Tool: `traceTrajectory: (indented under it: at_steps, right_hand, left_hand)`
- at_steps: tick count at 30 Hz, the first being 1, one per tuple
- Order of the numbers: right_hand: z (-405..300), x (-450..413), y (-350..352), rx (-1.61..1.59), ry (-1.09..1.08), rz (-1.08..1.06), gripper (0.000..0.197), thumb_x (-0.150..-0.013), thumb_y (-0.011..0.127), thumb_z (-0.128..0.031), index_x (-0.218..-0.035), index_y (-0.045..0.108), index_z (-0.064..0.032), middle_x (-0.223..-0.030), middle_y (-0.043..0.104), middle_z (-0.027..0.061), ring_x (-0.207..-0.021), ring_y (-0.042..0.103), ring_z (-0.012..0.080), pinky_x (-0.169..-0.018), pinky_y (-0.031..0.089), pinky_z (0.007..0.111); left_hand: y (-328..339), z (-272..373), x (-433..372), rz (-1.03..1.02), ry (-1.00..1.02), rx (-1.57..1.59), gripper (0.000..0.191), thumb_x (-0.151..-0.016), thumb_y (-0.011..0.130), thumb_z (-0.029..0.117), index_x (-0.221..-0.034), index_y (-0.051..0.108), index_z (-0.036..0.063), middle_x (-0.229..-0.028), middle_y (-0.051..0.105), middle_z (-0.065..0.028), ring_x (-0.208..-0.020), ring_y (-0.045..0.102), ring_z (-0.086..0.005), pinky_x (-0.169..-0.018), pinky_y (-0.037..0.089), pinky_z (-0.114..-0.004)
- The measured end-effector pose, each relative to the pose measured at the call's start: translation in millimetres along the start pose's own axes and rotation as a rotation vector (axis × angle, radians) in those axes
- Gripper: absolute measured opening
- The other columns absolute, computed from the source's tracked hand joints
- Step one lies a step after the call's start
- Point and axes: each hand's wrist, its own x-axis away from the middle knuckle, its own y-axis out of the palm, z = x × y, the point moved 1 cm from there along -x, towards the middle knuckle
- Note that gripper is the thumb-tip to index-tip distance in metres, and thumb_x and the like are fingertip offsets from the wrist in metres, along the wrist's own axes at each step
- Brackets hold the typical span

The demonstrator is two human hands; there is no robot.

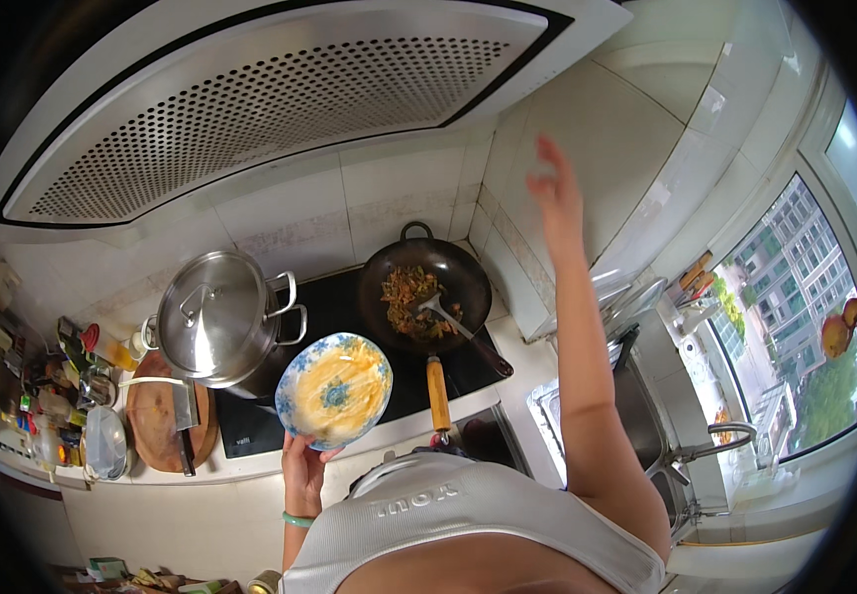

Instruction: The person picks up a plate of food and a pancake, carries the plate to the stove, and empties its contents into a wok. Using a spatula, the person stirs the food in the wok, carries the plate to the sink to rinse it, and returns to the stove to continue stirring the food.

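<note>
My left hand (305,469) grips the near rim of a blue-and-white patterned dish (300,371), which is tilted and smeared with a yellowish residue. Raised high at the right, my right hand (558,197) is blurred, with fingers apart and nothing visible in it. It appears near the tiled wall, close to the range hood's right end. Before me a dark wok (469,275) sits on the black cooktop (398,401), its wooden handle (438,393) towards my body. Inside it lies chopped, browned food (407,297). A metal spatula (458,324) rests there, its dark handle over the rim.
A lidded steel pot (213,315) stands left of the wok. Further left, a cleaver (185,416) lies on a round wooden cutting board (150,423), beside crowded bottles (113,353) and jars. The range hood (265,96) overhangs the cooktop. A sink (640,416) with a faucet (725,431) is at right.
</note>
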Motion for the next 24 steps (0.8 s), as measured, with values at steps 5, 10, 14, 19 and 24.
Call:
traceTrajectory:
  at_steps: [5, 10, 14, 19, 24]
  right_hand:
    - [-39.5, -55.4, 11.0, -0.373, 0.035, 0.047, 0.060, -0.077, 0.050, -0.009, -0.136, 0.039, -0.0041, -0.135, 0.041, 0.0085, -0.114, 0.040, 0.0185, -0.091, 0.039, 0.030]
    - [-34.4, -61.2, 14.4, -0.471, 0.018, 0.088, 0.066, -0.069, 0.054, -0.002, -0.133, 0.041, -0.0021, -0.127, 0.046, 0.0094, -0.110, 0.042, 0.0180, -0.085, 0.041, 0.027]
    - [-29.8, -67.6, 7.9, -0.542, 0.088, 0.066, 0.070, -0.064, 0.051, 0.002, -0.133, 0.041, -0.0015, -0.129, 0.045, 0.0104, -0.116, 0.038, 0.0202, -0.087, 0.041, 0.029]
    - [-29.8, -58.5, 3.2, -0.676, 0.115, -0.066, 0.068, -0.070, 0.055, -0.003, -0.136, 0.036, -0.0006, -0.131, 0.044, 0.0114, -0.119, 0.039, 0.0224, -0.089, 0.041, 0.030]
    - [31.8, 28.8, 1.0, 0.267, 0.336, -0.466, 0.071, -0.079, 0.066, -0.029, -0.133, 0.033, 0.0025, -0.133, 0.040, 0.0198, -0.116, 0.047, 0.0341, -0.094, 0.041, 0.038]
  left_hand:
    - [-8.3, -5.8, 0.7, 0.007, -0.006, 0.013, 0.043, -0.078, 0.043, -0.004, -0.121, 0.043, 0.0023, -0.113, 0.054, -0.0168, -0.094, 0.061, -0.0327, -0.062, 0.061, -0.042]
    - [-2.2, -7.6, 7.8, 0.043, -0.005, 0.006, 0.042, -0.079, 0.043, -0.003, -0.121, 0.044, 0.0025, -0.112, 0.055, -0.0161, -0.090, 0.062, -0.0320, -0.061, 0.061, -0.041]
    - [-2.4, -8.8, 7.6, 0.056, -0.024, -0.019, 0.043, -0.079, 0.044, -0.003, -0.122, 0.043, 0.0023, -0.113, 0.055, -0.0164, -0.094, 0.062, -0.0322, -0.063, 0.061, -0.042]
    - [1.1, -5.5, 3.7, 0.007, -0.108, -0.067, 0.047, -0.080, 0.048, 0.001, -0.126, 0.038, 0.0025, -0.120, 0.050, -0.0167, -0.106, 0.056, -0.0333, -0.070, 0.059, -0.042]
    - [1.0, -12.0, -4.6, 0.017, -0.081, -0.014, 0.050, -0.079, 0.041, -0.003, -0.128, 0.037, 0.0025, -0.124, 0.048, -0.0160, -0.111, 0.053, -0.0329, -0.075, 0.057, -0.045]
